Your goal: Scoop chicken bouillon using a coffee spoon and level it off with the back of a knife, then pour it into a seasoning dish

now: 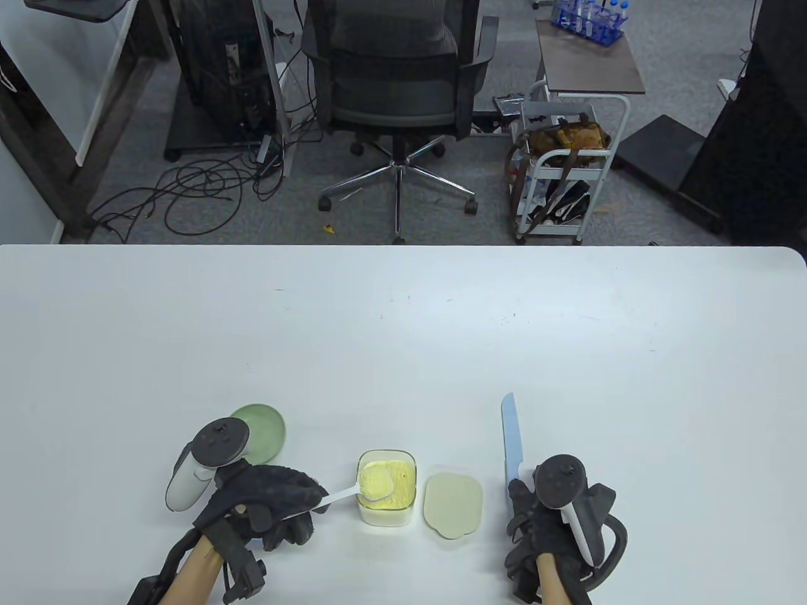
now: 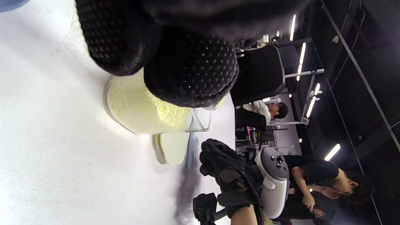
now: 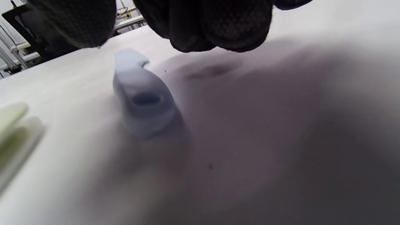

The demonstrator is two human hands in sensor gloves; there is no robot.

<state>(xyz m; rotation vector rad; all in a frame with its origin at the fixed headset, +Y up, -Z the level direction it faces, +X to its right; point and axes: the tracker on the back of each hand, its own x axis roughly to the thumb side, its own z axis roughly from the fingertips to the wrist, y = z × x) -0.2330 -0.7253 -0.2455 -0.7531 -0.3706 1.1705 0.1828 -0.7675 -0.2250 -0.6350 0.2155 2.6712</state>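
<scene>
My left hand [image 1: 306, 499] pinches the handle of a white coffee spoon [image 1: 353, 491]. The spoon's bowl lies in the yellow chicken bouillon inside a clear square container [image 1: 386, 512], heaped with powder. From the left wrist the container [image 2: 140, 109] sits just under my fingers [image 2: 187, 68]. A green seasoning dish [image 1: 265, 428] stands behind my left hand. A blue knife [image 1: 512, 441] lies pointing away on the right. My right hand [image 1: 520, 504] curls over its handle [image 3: 143, 100], whose butt end rests on the table.
The container's pale lid [image 1: 452, 504] lies flat between the container and the knife, also visible as the lid [image 2: 173, 147] from the left wrist. The white table [image 1: 403, 328] stretches far behind. An office chair [image 1: 394, 82] and a cart [image 1: 561, 170] stand beyond its far edge.
</scene>
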